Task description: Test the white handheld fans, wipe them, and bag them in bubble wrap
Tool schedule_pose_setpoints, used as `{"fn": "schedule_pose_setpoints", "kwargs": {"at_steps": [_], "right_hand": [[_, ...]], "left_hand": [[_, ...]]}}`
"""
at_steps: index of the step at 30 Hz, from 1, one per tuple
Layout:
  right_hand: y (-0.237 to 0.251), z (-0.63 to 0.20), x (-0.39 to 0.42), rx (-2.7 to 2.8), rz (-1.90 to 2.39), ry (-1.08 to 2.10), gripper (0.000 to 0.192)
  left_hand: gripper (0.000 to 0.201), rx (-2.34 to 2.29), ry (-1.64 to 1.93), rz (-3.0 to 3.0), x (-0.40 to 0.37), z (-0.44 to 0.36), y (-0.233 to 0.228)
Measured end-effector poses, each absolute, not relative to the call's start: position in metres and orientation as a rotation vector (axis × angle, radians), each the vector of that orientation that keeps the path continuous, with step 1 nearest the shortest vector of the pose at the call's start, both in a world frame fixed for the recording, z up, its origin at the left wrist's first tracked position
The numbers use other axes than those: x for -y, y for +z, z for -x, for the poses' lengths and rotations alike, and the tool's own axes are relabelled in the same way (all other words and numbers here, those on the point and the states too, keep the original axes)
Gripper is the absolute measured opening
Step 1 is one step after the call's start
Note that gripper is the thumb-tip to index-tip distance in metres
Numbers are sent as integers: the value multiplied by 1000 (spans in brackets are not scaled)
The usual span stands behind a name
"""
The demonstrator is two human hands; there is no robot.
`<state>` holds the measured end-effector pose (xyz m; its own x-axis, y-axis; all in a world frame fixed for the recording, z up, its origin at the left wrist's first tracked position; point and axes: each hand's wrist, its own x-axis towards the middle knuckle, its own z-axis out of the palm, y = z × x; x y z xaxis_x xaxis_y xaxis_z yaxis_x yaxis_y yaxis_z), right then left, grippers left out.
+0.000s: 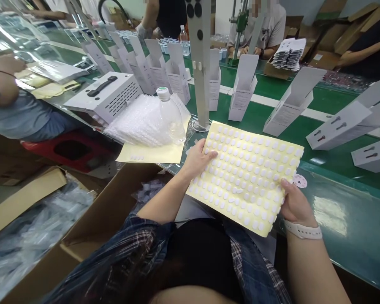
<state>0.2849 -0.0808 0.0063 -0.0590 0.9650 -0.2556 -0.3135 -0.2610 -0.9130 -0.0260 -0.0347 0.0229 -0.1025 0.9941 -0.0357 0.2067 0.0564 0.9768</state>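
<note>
Between my two hands I hold up a pale yellow sticker sheet (240, 175) covered with rows of small white oval pads. My left hand (199, 161) grips its left edge, thumb on top and fingers hidden behind. At the lower right edge, my right hand (295, 202) pinches it the same way, thumb in front. The sheet tilts toward me over the table's near edge. A small pink round piece (300, 180) shows just past its right edge, beside my right thumb.
Open white boxes (243, 90) stand in a row along the green conveyor belt (223, 112). A metal post (199, 63) rises behind the sheet. Left lie bubble wrap (136, 122), a plastic bottle (171, 116) and a white metal case (106, 97). A cardboard carton (91, 219) sits below. Co-workers sit around.
</note>
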Motion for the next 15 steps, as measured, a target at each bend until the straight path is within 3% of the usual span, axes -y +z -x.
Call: {"fn": "schedule_pose_setpoints", "kwargs": {"at_steps": [6,15], "right_hand": [[14,-312,49,839,1185,1308,51],[16,-311,10,861,1208,1103,62]], "left_hand": [[33,-1449,1087,-1331,34,17,31],[30,-1468,1132,-1423,27,13,27]]}}
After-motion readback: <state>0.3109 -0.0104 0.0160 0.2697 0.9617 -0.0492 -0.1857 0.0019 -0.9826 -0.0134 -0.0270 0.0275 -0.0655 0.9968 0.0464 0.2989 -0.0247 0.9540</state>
